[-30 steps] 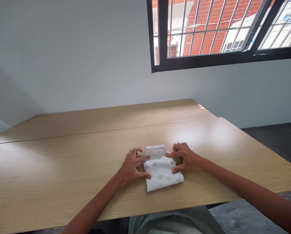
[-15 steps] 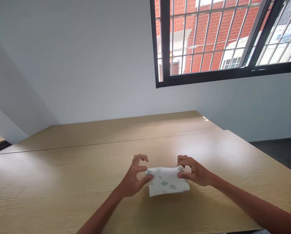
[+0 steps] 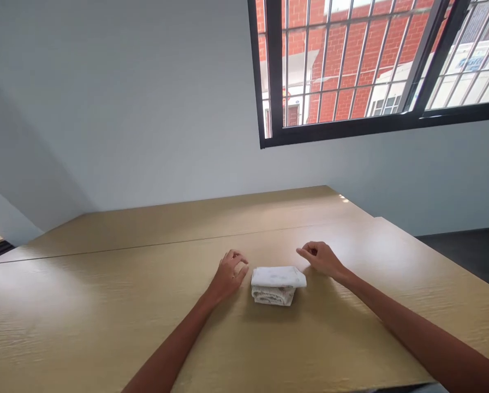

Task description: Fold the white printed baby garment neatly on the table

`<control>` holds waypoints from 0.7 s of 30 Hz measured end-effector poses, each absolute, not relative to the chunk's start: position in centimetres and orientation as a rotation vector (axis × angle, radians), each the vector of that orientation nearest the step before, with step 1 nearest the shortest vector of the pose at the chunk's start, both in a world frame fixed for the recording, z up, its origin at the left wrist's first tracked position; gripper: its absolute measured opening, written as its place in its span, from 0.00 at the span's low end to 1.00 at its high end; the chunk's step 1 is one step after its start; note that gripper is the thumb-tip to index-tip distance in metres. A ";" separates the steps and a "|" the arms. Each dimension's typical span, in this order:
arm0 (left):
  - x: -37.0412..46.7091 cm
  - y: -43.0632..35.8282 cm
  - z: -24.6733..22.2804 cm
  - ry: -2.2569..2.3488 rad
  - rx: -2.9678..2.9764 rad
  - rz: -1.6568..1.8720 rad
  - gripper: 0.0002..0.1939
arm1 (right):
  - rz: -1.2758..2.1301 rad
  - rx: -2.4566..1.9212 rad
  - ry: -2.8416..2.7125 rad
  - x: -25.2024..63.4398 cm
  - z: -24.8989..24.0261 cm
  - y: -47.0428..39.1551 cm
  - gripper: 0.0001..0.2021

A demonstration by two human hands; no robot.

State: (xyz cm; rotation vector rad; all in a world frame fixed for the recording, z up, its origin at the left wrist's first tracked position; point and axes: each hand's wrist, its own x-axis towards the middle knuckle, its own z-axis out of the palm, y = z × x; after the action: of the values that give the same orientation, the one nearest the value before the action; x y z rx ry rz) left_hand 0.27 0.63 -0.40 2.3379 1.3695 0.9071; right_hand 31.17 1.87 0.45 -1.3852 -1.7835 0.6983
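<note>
A folded white cloth point(image 3: 278, 277) with a faint print lies on the wooden table point(image 3: 125, 305). Its smooth upper layer overhangs on the right, above a thicker, creased bundle whose folded edges face me. Just left of the cloth is my left hand point(image 3: 229, 274), its fingers bent and the thumb apart from them, holding nothing. My right hand point(image 3: 320, 258) is beyond the cloth's right end, not touching it. Its fingers are curled in and the thumb lies against them, with nothing seen in the grip.
A seam point(image 3: 154, 246) runs across the table toward the back. Behind stands a plain wall point(image 3: 158, 120) with a dark-framed, barred window point(image 3: 343, 131) at upper right. The table's right edge slopes down toward dark flooring point(image 3: 469, 243).
Both hands have let go of the cloth, which was raised between them at its upper corners. It now rests on the table, and my right hand has drawn away from it.
</note>
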 end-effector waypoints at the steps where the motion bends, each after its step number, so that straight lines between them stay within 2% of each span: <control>1: 0.5 0.3 -0.2 1.271 2.363 0.908 0.10 | 0.631 -1.330 -1.807 31.1 0.6 1.6 0.18; 5: 1.6 -1.5 1.4 0.904 2.488 0.737 0.18 | 0.526 -1.018 -2.056 30.3 1.8 -0.6 0.08; 8: 2.4 -2.2 1.6 0.801 2.621 0.596 0.22 | 0.476 -0.855 -2.343 29.4 2.0 -2.4 0.08; 12: 2.9 -2.4 0.7 0.790 2.657 0.567 0.20 | 0.255 -0.734 -2.617 28.4 1.2 -3.6 0.11; 17: 3.1 -2.6 -0.1 0.677 2.647 0.582 0.14 | 0.262 -0.696 -2.655 28.0 0.9 -3.7 0.13; 21: 2.9 -2.4 -0.2 0.717 2.648 0.590 0.17 | 0.253 -0.701 -2.645 28.2 1.2 -3.5 0.10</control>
State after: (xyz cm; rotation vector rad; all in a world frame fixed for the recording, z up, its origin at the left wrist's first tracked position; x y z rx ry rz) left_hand 2.93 -2.36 -0.19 2.6480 0.7171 0.5896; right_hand 28.19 -3.48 1.18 -0.7008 -2.6448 0.2527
